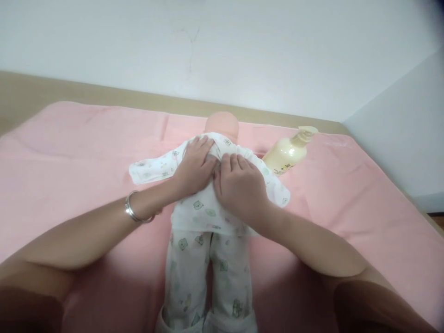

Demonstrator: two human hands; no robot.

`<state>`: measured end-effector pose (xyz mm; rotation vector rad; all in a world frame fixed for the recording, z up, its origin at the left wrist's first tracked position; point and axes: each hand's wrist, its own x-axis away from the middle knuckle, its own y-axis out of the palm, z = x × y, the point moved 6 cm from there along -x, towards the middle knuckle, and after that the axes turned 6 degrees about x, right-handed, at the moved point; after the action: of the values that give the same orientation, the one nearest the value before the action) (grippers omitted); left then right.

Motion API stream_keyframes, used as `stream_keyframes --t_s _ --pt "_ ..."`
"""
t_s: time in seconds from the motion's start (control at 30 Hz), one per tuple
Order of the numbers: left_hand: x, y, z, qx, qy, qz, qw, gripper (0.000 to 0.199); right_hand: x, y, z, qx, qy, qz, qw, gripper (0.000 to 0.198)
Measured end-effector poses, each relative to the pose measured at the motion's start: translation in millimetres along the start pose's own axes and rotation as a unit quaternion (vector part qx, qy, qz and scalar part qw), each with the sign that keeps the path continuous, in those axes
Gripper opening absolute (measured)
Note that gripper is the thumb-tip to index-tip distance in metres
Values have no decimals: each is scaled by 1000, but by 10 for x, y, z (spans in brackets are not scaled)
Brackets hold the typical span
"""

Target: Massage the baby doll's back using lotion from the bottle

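Note:
A baby doll (222,122) lies stretched out, its smooth head at the far end and no face showing. It wears a white printed top (204,210) and matching trousers (187,268). My left hand (196,164) rests flat on the upper part of the top, with its fingers extended toward the doll's shoulder. Beside it, my right hand (239,182) lies on the top's other half, fingers together and slightly bent. The two thumbs nearly meet over the middle, where the cloth is creased. Neither hand visibly grips anything.
A pink sheet (104,152) covers the tan surface (86,90) under the doll. To the right of the doll, a pale yellow pump bottle (286,155) lies tilted near its sleeve. A white wall (138,46) stands behind. My left wrist wears a silver bracelet (130,208).

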<state>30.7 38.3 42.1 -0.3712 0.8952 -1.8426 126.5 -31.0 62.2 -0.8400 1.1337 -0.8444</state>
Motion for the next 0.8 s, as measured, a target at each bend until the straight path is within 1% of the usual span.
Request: stream_keyframes --t_s 0.07,0.13,0.23,0.3,0.4,0.5,0.6,0.7,0.8 --pt "-50 -2 -67 4 -15 10 1000 64 20 -17 -18 -1 -10 3 1000 51" --pt "-45 5 -77 1 -21 16 1000 64 -17 17 23 -26 -12 -14 1000 52" --pt "44 4 5 -26 -5 30 999 61 -118 113 150 -57 16 -45 997 55" --pt "122 6 92 -47 16 29 998 59 -171 169 217 -67 34 -50 996 58" --pt "204 8 197 -54 38 7 998 56 -212 222 245 -78 24 -46 996 59" --pt "209 -35 232 -34 40 1 999 54 -221 240 244 -86 9 -54 995 60" --pt "136 -82 172 -5 18 -2 1000 54 -197 183 225 -82 12 -52 995 59" --pt "18 -107 43 3 -2 7 1000 54 -124 76 145 -59 5 -37 998 52" --pt "-83 -106 -48 -22 18 28 999 53 -50 -6 59 -41 -11 -18 999 49"
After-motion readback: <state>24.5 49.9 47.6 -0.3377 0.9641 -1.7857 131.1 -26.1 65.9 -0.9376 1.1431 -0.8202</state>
